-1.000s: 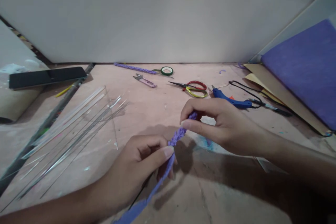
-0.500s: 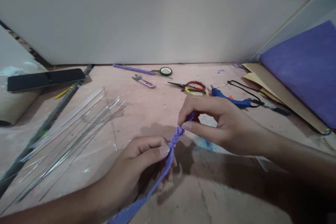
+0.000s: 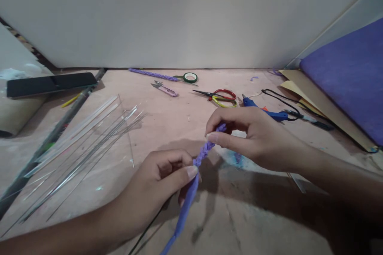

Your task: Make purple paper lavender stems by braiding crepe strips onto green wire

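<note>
Purple strip [image 3: 191,191] swung steeper, both hands pinching — scissors [image 3: 220,97], glue gun [image 3: 265,109] behind

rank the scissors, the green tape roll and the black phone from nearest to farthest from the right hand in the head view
Measured from the right hand, which pinches the purple braided strip:
1. Scissors with red and yellow handles, just beyond the hand.
2. Green tape roll, farther back near the wall, slightly to the left.
3. Black phone, far off at the left edge, on a raised white surface.
</note>
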{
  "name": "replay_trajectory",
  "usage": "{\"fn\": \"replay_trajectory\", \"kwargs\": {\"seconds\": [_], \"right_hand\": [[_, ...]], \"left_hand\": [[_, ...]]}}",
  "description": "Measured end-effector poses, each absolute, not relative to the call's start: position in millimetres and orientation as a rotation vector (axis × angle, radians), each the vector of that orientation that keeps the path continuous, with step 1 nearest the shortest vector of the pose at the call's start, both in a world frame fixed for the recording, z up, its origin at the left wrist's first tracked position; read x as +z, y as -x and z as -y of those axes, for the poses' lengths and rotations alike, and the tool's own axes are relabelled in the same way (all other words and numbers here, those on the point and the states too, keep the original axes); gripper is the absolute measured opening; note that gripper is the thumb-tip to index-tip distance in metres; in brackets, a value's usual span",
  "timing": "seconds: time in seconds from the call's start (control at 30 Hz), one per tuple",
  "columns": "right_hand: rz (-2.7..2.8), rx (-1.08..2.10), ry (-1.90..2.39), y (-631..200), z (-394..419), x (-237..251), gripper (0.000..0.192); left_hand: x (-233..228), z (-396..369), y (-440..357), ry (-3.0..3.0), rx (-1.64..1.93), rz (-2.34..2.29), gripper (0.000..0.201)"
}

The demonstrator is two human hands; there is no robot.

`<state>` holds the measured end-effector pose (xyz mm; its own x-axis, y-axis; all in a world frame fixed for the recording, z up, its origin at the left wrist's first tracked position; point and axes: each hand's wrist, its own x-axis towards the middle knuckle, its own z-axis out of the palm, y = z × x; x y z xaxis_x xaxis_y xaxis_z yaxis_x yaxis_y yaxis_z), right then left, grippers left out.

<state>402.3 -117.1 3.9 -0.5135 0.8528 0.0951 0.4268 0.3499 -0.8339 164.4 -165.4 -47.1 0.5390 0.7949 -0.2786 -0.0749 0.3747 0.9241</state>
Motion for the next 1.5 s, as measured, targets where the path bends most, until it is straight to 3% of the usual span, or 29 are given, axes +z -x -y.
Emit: {"fn": "replay_trajectory", "kwargs": {"seconds": [0.2,0.7,1.5], "right_hand": [[2.043,1.024,1.064,-401.2,118.8,6.9,0.009],[2.078,1.049,0.984,-405.4,118.0,6.3,0.019],[2.165,1.037,1.045,-406.7,116.5,6.0,0.008]], "left_hand": [[-50.7,168.7,-168.8,-0.782,0.612,-0.806,0.028],[-48.0,166.2,-166.6,-0.83,0.58,-0.792,0.028],[-48.0,169.3,-159.9,-1.123,0.522,-0.859,0.037]]}}
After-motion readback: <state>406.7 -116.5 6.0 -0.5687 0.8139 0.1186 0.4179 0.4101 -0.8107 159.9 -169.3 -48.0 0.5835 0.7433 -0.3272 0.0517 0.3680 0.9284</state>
